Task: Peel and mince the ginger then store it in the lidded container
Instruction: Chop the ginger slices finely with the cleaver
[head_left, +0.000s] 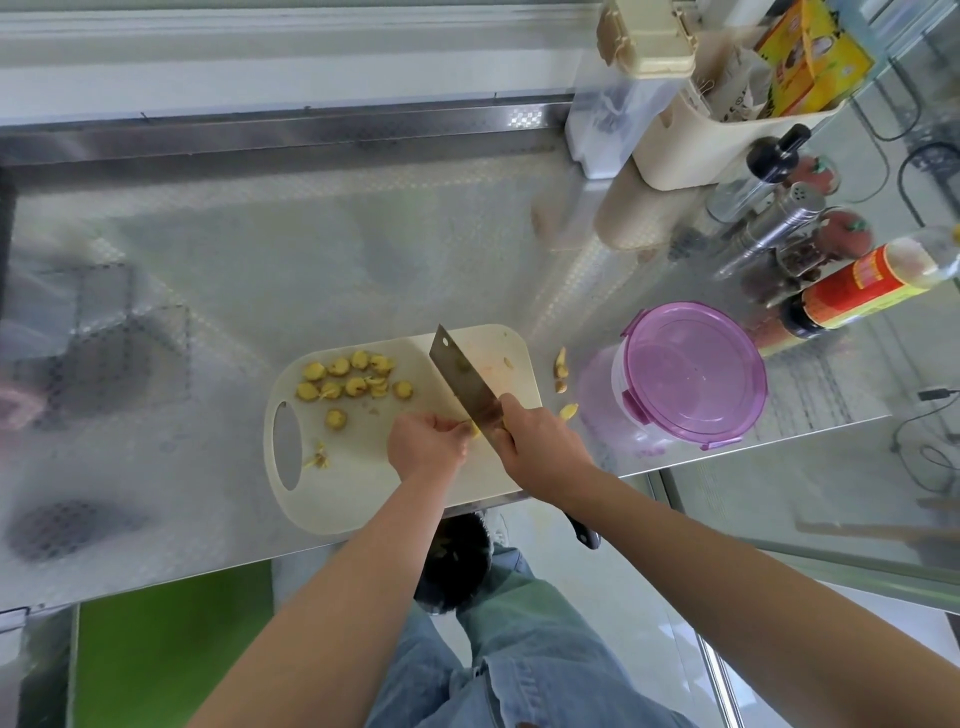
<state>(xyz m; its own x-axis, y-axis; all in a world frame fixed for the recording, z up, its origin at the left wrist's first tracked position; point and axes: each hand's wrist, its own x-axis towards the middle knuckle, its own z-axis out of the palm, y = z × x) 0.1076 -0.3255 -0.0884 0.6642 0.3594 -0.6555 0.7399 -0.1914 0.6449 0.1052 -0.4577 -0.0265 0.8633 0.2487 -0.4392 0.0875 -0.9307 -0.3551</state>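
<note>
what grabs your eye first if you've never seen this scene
The wide steel cleaver stands out at the centre, gripped by the right hand over the white plastic cutting board, with the left hand pinching a small yellow ginger piece beside the blade. Yellow ginger slices cluster on the board's left, and a round purple-lidded container stands closed to its right.

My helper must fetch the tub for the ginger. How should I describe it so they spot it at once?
Find the white cutting board on the steel counter and look right of it. The container is the round tub with a translucent purple clip lid; its neighbours behind are tall bottles.
</note>
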